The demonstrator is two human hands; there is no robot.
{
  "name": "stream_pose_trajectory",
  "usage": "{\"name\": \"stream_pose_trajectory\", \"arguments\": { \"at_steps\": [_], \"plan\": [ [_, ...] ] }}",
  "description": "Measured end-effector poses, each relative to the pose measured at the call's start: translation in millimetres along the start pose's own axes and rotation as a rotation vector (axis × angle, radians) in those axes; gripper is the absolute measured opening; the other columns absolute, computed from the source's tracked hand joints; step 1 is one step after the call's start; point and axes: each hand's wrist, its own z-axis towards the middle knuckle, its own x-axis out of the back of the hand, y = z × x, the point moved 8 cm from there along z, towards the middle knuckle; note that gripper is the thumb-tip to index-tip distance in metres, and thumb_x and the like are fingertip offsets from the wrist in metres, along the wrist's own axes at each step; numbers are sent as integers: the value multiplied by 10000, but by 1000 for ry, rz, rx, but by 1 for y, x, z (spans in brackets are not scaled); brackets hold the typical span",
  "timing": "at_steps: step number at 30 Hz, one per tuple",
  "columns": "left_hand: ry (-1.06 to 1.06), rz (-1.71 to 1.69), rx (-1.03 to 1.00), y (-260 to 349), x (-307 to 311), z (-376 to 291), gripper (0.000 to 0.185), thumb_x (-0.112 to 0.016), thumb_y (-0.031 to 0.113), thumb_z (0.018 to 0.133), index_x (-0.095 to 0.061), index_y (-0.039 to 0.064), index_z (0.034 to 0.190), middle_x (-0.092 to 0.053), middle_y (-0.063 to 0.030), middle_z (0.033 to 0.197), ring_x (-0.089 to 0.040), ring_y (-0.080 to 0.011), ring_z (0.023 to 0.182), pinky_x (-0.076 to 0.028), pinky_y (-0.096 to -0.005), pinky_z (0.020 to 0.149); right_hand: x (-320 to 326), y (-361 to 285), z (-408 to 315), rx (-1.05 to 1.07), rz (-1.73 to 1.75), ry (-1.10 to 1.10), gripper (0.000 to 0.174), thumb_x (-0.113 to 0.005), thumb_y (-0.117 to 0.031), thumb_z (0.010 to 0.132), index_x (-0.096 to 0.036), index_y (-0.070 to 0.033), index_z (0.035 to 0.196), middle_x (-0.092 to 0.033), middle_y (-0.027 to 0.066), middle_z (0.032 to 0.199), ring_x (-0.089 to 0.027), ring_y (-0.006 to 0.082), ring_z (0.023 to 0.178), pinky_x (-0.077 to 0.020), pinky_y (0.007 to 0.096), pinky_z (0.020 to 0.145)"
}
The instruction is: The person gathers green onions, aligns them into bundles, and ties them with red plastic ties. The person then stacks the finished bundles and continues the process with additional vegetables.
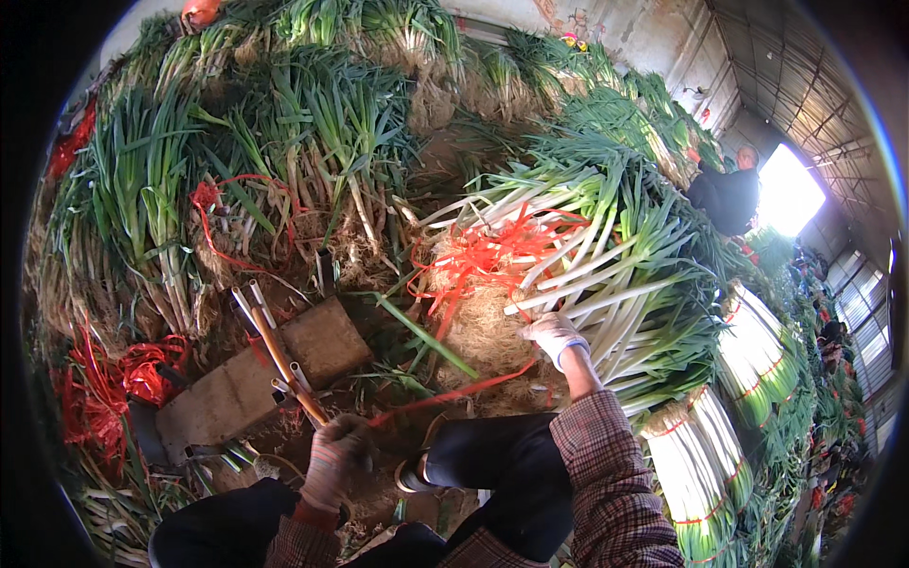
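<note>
My left hand, in a striped work glove, is closed on one end of a red plastic tie strip, close to a curved brown handle or rod. The strip stretches across to my right hand, gloved in white, whose fingers pinch its other part beside a heap of peeled long green onions. A tangle of red strips lies on the onions' roots. The fingertips of my left hand are partly hidden.
A wooden board lies at an angle at left. Unpeeled onions stand behind it, and red strips lie at far left. Tied onion bundles stand at right. Another person is farther off at upper right.
</note>
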Motion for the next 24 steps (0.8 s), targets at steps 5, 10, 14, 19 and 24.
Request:
{"name": "stream_pose_trajectory", "arguments": {
  "at_steps": [5,10,14,19,24],
  "plan": [
    [250,-124,-289,70,22,-31,131,-532,168,933,-573,54,885,-540,-6,627,-496,-107,469,-421,-234,429,35,-83,-40,106,559,198,388,-733,-202,786,-647,-80,1144,-674,13,831,-553,74,633,-459,222,561],
    [228,86,-220,67,8,-36,142,-543,170,909,-582,39,871,-549,-30,567,-465,-98,399,-361,-209,387,-7,-244,-146,767,588,-351,401,-668,-309,842,-630,-75,1166,-674,92,987,-638,187,799,-519,288,802],
    [171,126,-223,52,-23,-34,126,-564,163,890,-600,42,884,-567,-33,592,-472,-87,418,-356,-208,404,-77,-246,-234,1532,-215,-177,155,-587,-160,722,-638,-49,817,-565,33,632,-554,146,566,-461,299,531],
    [180,121,-237,71,3,-39,83,-570,107,873,-624,44,876,-552,23,631,-484,-52,520,-382,-195,481,-43,-255,-180,696,380,-537,115,-591,-153,867,-636,-66,808,-593,34,600,-543,143,457,-448,295,464],
    [170,49,-138,60,-1,-36,96,-564,123,890,-610,40,876,-563,-14,634,-506,-78,507,-385,-206,469,-47,-230,-120,670,437,-454,259,-697,-200,819,-669,-66,1039,-705,77,917,-664,174,799,-528,291,753]
  ]
}}
